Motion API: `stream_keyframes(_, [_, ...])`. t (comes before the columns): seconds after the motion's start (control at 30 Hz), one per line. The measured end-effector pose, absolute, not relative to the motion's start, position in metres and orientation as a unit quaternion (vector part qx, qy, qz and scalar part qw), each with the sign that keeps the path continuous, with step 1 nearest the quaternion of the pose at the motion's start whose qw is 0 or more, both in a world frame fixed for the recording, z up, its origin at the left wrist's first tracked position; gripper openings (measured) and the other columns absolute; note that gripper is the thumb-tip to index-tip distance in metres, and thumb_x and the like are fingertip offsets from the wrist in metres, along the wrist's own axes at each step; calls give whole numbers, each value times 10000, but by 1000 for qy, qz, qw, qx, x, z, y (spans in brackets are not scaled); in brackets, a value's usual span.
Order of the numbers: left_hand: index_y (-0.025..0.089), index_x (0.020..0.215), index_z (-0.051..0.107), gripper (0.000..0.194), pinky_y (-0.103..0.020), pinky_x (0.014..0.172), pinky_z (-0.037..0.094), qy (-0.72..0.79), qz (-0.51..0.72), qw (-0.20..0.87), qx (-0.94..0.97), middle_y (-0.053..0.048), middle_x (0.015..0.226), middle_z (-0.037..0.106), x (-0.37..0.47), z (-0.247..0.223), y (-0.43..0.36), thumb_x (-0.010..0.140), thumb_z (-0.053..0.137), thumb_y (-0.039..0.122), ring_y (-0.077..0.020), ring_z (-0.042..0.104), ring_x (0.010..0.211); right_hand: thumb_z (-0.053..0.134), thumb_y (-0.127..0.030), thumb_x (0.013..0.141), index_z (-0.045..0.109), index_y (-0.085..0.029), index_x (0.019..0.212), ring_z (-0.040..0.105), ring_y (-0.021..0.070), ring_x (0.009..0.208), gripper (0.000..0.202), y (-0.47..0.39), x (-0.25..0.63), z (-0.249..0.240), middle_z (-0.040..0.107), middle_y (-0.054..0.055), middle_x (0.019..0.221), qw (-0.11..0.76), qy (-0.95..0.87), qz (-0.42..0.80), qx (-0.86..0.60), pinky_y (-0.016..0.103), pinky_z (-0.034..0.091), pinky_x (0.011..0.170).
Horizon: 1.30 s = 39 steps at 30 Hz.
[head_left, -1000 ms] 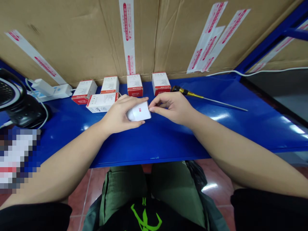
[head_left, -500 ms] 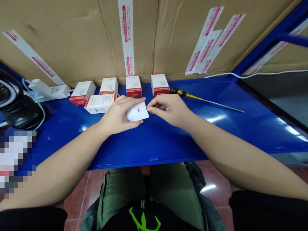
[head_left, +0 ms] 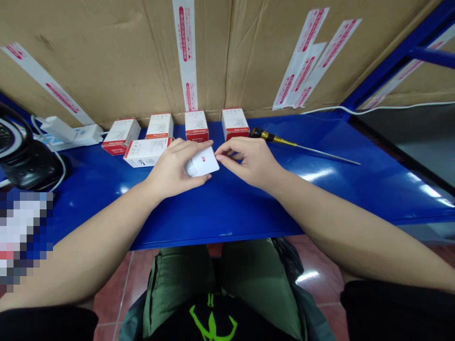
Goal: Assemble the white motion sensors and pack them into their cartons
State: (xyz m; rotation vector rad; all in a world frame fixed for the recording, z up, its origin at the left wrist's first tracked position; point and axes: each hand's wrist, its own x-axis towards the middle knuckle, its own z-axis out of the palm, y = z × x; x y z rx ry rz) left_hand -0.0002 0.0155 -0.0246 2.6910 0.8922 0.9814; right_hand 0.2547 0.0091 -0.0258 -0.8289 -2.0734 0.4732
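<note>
My left hand (head_left: 169,166) wraps a small white detector (head_left: 205,162) with a red mark on its face and a rounded, clear-looking lens at its left end. Thumb and fingers grip its two long sides, just above the blue table. At the detector's right end, my right hand (head_left: 249,158) is closed in a pinch, its fingertips against the edge. Whatever is between those fingertips is too small to make out. Behind my left hand lies a white and red carton (head_left: 147,150), partly covered by the hand.
Several similar cartons (head_left: 196,125) line the back of the blue table (head_left: 227,213) against cardboard (head_left: 117,52). A screwdriver (head_left: 302,146) with a black and yellow handle lies to the right. At left are a power strip (head_left: 83,136), a black device (head_left: 31,161) and a cable.
Both hands and the detector stay almost where they were. The whole view has shifted very slightly, and the right fingertips remain at the detector's end.
</note>
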Motion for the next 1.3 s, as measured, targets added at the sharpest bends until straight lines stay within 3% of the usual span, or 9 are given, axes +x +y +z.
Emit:
stream_keyframes(0.37, [228, 1515, 688, 643, -500, 1054, 540, 307, 315, 46, 897, -113, 1341, 814, 1, -22, 12, 933, 789, 481, -339, 757, 1185, 569, -257, 1031, 645, -228, 965, 637, 182, 825, 104, 11, 255, -27, 754, 54, 975, 386, -852, 163, -314, 347, 549, 793])
stream_keyframes(0.53, [187, 1531, 671, 647, -496, 1031, 553, 290, 331, 27, 898, -132, 1341, 815, 3, -25, 10, 947, 783, 439, -336, 771, 1153, 462, -289, 1122, 608, -221, 966, 621, 198, 857, 224, 10, 252, -29, 707, 79, 980, 377, -869, 84, -309, 356, 529, 827])
stream_keyframes(0.7, [210, 1532, 662, 649, -505, 1044, 557, 296, 324, 32, 898, -121, 1372, 811, 4, -25, 9, 944, 773, 461, -344, 771, 1205, 380, -302, 1160, 614, -208, 963, 583, 204, 822, 320, 5, 246, -33, 681, 95, 967, 342, -866, 27, -364, 355, 478, 762])
stream_keyframes(1.0, [156, 1531, 654, 657, -485, 1040, 571, 279, 330, 27, 901, -142, 1381, 807, 4, -23, 9, 970, 776, 474, -332, 777, 1187, 410, -356, 1142, 482, -245, 858, 585, 191, 762, 313, 7, 246, -32, 642, 52, 833, 376, -833, 99, -394, 352, 464, 740])
stream_keyframes(1.13, [157, 1535, 653, 652, -490, 1045, 571, 290, 328, 25, 899, -147, 1404, 796, 3, -22, 9, 963, 778, 443, -334, 772, 1196, 470, -309, 1089, 536, -232, 914, 625, 182, 764, 202, 10, 250, -30, 650, 36, 828, 417, -820, 148, -362, 342, 502, 748])
stream_keyframes(1.3, [133, 1526, 653, 653, -482, 1032, 573, 298, 321, 15, 899, -148, 1354, 811, 2, -22, 10, 951, 777, 418, -327, 776, 1169, 536, -245, 1038, 582, -217, 971, 616, 168, 787, 87, 10, 251, -29, 704, 48, 917, 405, -850, 137, -308, 321, 512, 744])
